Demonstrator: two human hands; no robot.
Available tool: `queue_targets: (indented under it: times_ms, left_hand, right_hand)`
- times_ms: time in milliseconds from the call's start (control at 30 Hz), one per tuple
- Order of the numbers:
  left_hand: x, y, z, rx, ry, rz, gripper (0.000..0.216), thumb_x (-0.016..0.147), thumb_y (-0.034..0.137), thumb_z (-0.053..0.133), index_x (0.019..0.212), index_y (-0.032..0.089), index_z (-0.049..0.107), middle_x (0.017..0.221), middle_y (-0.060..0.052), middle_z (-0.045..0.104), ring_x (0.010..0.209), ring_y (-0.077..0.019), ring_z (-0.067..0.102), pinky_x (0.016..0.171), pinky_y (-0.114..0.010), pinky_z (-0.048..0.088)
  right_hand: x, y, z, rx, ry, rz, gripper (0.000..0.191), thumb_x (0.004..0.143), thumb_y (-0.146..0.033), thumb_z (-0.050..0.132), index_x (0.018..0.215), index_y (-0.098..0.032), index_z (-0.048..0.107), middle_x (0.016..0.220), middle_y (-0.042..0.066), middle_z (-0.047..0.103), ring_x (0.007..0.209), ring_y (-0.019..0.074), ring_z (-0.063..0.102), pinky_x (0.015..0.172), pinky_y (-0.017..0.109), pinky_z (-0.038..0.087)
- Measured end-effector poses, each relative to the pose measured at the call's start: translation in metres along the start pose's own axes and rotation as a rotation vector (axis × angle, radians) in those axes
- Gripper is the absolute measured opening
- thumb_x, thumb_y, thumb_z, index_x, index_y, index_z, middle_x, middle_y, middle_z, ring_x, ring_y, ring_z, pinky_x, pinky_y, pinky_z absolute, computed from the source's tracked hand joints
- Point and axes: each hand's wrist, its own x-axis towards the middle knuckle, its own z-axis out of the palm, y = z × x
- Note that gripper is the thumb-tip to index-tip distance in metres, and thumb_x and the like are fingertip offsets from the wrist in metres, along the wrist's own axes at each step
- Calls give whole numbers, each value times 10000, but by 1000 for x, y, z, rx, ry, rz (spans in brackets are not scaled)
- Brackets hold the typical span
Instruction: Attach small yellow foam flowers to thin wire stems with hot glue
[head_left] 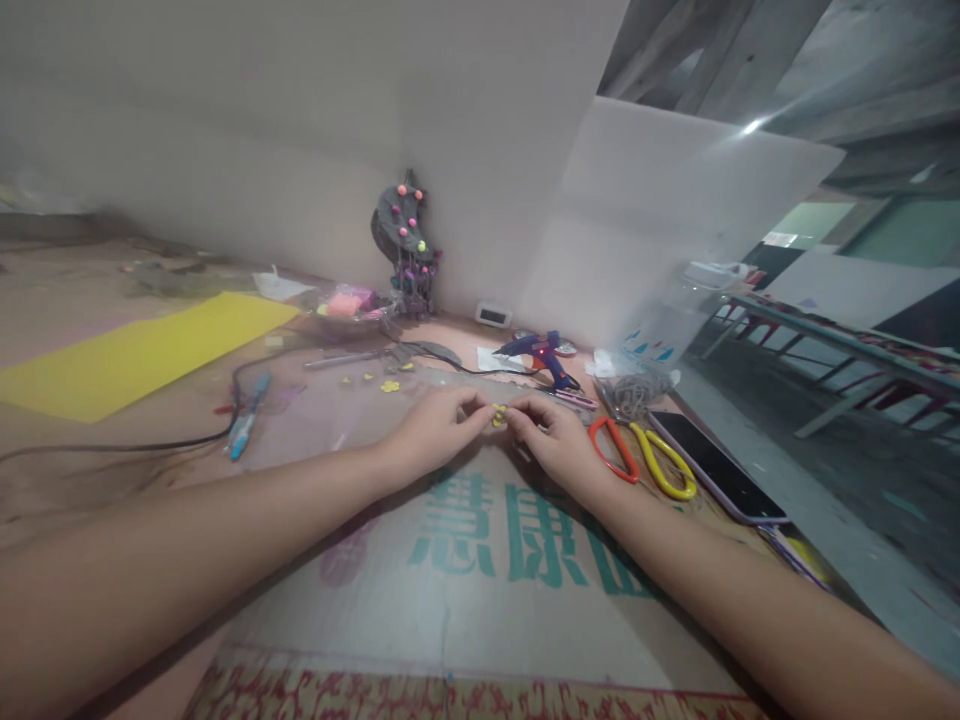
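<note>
Between the fingertips of both hands is a small yellow piece [499, 414], like a tiny flower; its exact shape is partly covered by the fingers. My left hand [442, 425] pinches it from the left, thumb and forefinger together. From the other side my right hand [551, 430] pinches the same piece. Beyond my left hand, a yellow flower cutout [390, 386] lies on the table with several smaller yellow bits. Just right of my right hand rest scissors with one red handle loop [615, 450] and one yellow handle loop [666, 462].
A dark blue glue gun [544, 350] with a lit red light stands behind the hands, its cord running left. A decorated grey crescent [403, 225] leans on the wall. Yellow sheet [150, 355] and blue pen [251, 415] lie left; a phone [716, 465] lies at the right edge.
</note>
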Motion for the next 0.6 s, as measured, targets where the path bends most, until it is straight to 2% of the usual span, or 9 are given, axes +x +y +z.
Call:
queue_targets:
  times_ms: [133,333,533,600]
  left_hand:
    - [0,0,0,-6,-13,14,285,884,361,461,758,169,630,756,-20,667,696,-165,576,618,-269,391]
    - [1,-1,-1,2,-59,26,319,902,368,436,773,169,649,750,-25,672,699,-172,578,618,-271,398]
    - [1,-5,2,-98,-11,-21,261,883,241,452,1018,173,665,1009,-57,711,907,-200,635,797,-301,467]
    - [1,-6,2,-106,-9,-31,265,873,238,462,1035,175,662,1030,-59,710,923,-205,638,819,-310,473]
  right_hand:
    - [0,-1,0,-3,-26,4,213,889,-302,503,843,-187,675,728,15,654,670,154,570,640,262,419]
    - [-1,0,0,22,-38,38,237,889,-349,500,800,-181,642,676,2,624,594,133,538,582,246,406]
    - [-1,1,1,12,23,13,213,888,-337,490,813,-181,615,713,14,632,647,146,555,622,256,418]
    - [-1,0,1,-17,32,-13,195,881,-318,496,817,-182,621,744,19,646,687,155,573,654,264,425]
